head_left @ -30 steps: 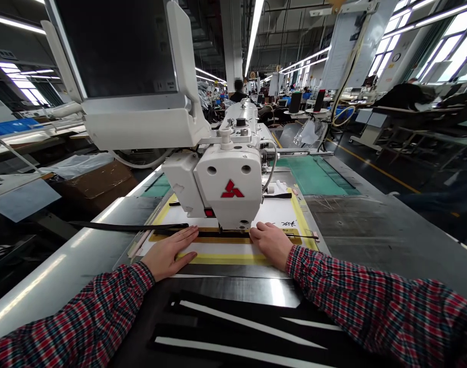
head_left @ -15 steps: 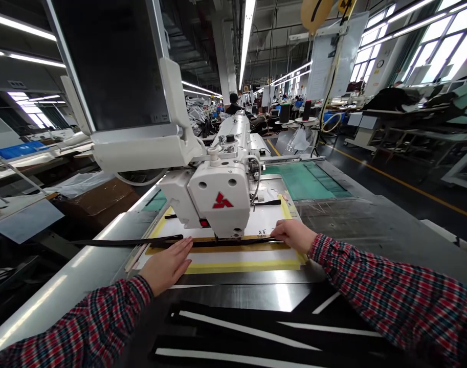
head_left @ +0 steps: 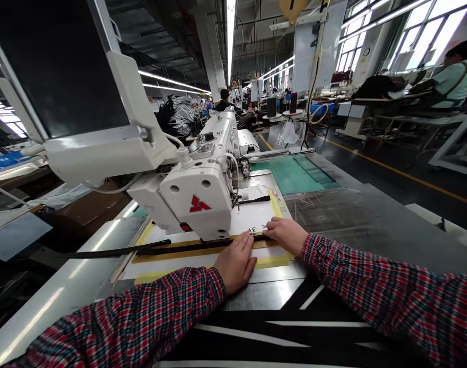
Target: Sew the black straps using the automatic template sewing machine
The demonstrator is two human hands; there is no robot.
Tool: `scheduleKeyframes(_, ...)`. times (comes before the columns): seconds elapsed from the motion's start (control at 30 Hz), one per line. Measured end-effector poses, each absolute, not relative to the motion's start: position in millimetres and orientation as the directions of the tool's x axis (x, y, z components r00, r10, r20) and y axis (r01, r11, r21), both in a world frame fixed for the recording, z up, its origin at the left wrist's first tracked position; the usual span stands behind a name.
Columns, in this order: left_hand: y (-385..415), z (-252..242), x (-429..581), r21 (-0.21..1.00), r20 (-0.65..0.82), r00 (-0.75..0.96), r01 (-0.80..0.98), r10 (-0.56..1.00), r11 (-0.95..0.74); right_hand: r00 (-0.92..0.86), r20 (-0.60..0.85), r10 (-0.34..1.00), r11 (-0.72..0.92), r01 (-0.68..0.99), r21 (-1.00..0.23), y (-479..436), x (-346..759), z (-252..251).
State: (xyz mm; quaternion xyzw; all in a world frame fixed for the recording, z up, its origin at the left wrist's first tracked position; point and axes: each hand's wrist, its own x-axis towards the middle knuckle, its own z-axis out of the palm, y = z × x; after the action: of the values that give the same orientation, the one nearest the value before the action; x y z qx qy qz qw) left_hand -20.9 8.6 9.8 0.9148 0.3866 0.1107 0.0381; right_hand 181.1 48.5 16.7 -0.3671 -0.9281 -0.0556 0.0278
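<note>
A narrow black fabric strip (head_left: 187, 247) lies across a white template (head_left: 244, 210) edged with yellow tape, under the head of a white sewing machine (head_left: 198, 186). My left hand (head_left: 236, 261) rests flat to the right of the machine head, its stretched fingers on the strip. Close beside it, my right hand (head_left: 287, 235) has its fingers pinched at the strip's right part. The fingertips hide that part of the strip. A second black strip (head_left: 114, 251) reaches out over the template's left edge.
Black pieces with white bands (head_left: 252, 335) lie along the front of the metal table (head_left: 333, 225). A dark screen (head_left: 60, 66) hangs at the upper left. Thread cones (head_left: 271, 107) stand behind, and a co-worker (head_left: 458, 76) sits at the far right.
My left hand has slid right along the strip, from left of the machine head to beside my right hand. My right hand stays at the strip's right part. The view has turned slightly.
</note>
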Motion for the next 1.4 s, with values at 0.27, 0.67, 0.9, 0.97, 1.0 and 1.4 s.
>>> scheduleKeyframes(0.27,9,10,-26,0.181,0.151,0.716,0.658,0.682,-0.731,-0.759,0.076,0.646,0.742,0.648,0.168,34,180,6)
scheduleKeyframes(0.67,10,-1,3,0.222,0.259,0.687,0.641,0.679,-0.734,-0.724,0.217,0.654,0.747,0.663,-0.040,38,194,-1)
scheduleKeyframes(0.9,11,1,1,0.192,0.256,0.703,0.636,0.663,-0.748,-0.801,0.193,0.566,0.810,0.584,0.046,40,207,1)
scheduleKeyframes(0.97,11,0,2,0.195,0.252,0.700,0.639,0.668,-0.744,-0.832,0.162,0.531,0.829,0.550,0.106,41,206,0)
scheduleKeyframes(1.0,11,0,2,0.197,0.248,0.698,0.643,0.672,-0.740,-0.841,0.150,0.520,0.833,0.538,0.127,41,205,0)
scheduleKeyframes(1.4,-12,23,-83,0.201,0.107,0.767,0.606,0.632,-0.770,-0.864,0.127,0.488,0.843,0.504,0.189,43,204,-1)
